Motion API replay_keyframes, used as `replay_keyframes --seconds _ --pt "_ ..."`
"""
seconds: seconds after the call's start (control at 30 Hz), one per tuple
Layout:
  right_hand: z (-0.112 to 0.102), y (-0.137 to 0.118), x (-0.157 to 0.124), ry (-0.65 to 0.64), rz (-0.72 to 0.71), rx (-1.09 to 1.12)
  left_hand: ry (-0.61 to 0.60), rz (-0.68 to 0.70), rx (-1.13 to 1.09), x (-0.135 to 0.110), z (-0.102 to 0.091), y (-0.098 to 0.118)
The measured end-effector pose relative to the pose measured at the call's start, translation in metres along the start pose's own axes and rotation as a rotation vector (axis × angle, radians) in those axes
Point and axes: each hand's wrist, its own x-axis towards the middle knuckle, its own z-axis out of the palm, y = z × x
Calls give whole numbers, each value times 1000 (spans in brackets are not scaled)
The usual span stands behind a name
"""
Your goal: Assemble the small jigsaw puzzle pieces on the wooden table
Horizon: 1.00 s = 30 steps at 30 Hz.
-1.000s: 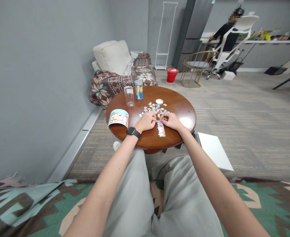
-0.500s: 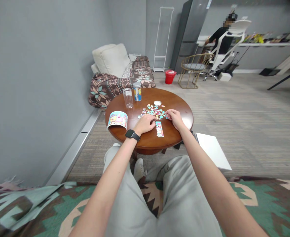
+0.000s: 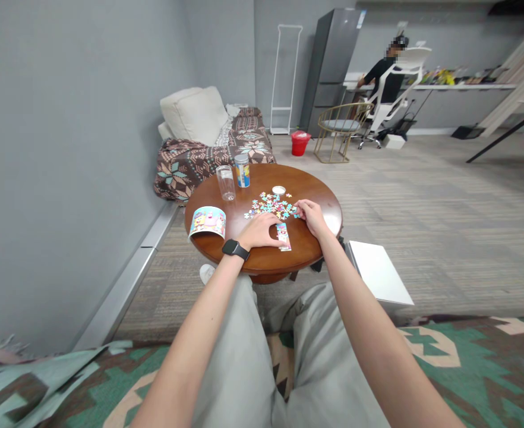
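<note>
A strip of joined jigsaw puzzle pieces lies on the round brown table. My left hand rests beside it, thumb and fingers spread: the thumb reaches the strip's lower part, the fingertips its top edge. Behind the strip is a heap of loose jigsaw pieces, mostly teal, with pink and yellow bits. At the heap's right edge my right hand has its fingers pinched together on what looks like a small teal piece, largely hidden by the fingertips. A curved picture sheet with cartoon figures stands at the left.
A clear glass and a printed can stand at the table's back left. A round white lid lies behind the heap. A white box is on the floor at right. Further off, a person sits at a counter.
My left thumb has swung away from the fingers and down onto the strip, so that hand is spread wider. My right hand stays pinched at the heap's edge. The camera view has shifted slightly.
</note>
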Motion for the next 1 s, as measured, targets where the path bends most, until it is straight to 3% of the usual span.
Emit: replay_keyframes --seconds 0.5,0.83,1.0 --pt "2 -1 -3 -2 -1 41 -23 -63 39 1 1 0" --pt "0 0 -2 6 1 17 -11 24 -29 2 1 -1" --pt "1 1 -2 5 -1 62 52 0 -37 1 1 1"
